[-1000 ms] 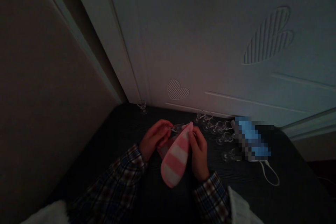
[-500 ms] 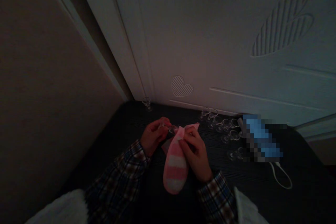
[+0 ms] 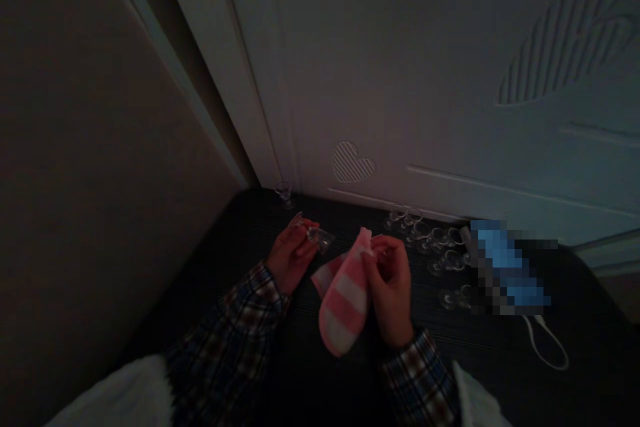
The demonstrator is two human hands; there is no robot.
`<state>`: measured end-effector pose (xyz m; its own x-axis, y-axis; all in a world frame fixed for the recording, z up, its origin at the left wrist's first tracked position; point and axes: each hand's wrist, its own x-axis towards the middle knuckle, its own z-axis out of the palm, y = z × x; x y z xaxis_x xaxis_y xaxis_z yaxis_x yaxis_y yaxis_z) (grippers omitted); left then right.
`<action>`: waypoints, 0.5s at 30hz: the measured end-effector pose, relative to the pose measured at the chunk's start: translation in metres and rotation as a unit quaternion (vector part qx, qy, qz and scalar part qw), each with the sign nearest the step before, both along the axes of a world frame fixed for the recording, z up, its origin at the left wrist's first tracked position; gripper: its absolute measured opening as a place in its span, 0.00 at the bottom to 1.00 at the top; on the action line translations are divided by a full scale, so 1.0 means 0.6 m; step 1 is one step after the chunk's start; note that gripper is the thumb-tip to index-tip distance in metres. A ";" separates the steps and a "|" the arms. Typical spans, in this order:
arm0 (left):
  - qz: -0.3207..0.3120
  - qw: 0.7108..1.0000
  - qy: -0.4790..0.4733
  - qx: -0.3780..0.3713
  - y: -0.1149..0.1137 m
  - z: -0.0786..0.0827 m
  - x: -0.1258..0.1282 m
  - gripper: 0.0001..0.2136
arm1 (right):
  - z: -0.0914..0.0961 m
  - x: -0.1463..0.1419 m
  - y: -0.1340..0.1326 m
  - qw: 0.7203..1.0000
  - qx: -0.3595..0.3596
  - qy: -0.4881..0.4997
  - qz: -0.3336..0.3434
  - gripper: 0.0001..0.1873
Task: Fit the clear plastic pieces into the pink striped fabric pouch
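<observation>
The scene is dim. My left hand [image 3: 293,255] is closed on a small clear stemmed glass [image 3: 316,234], held tilted above the dark tabletop [image 3: 240,260]. My right hand [image 3: 393,283] pinches the top of a pink and white striped cloth [image 3: 345,293] that hangs down between the hands. Glass and cloth are a little apart. Both sleeves are plaid.
Several small clear glasses [image 3: 430,243] stand in a group at the right, by the white panel with heart shapes [image 3: 353,161]. One more glass [image 3: 284,192] stands alone at the back left corner. A blurred blue object [image 3: 507,273] and a white cord [image 3: 547,347] lie at the right.
The glass was against the cloth, between the two hands. My left hand has drawn it away to the left, and the cloth's top stands free in my right hand.
</observation>
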<state>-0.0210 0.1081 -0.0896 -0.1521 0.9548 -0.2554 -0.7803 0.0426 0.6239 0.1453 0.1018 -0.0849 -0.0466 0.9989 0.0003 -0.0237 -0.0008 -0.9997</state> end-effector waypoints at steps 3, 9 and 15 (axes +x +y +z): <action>0.003 1.000 -0.006 -0.010 0.000 -0.001 0.002 0.10 | 0.001 -0.003 -0.002 0.999 0.025 -0.018 -0.029 0.09; -0.012 1.000 -0.004 -0.007 -0.002 -0.003 0.001 0.08 | 0.009 0.016 0.007 0.988 0.078 -0.129 -0.028 0.08; -0.039 0.999 0.021 0.002 -0.001 -0.004 0.002 0.08 | -0.003 0.043 0.026 0.922 0.141 -0.360 0.021 0.15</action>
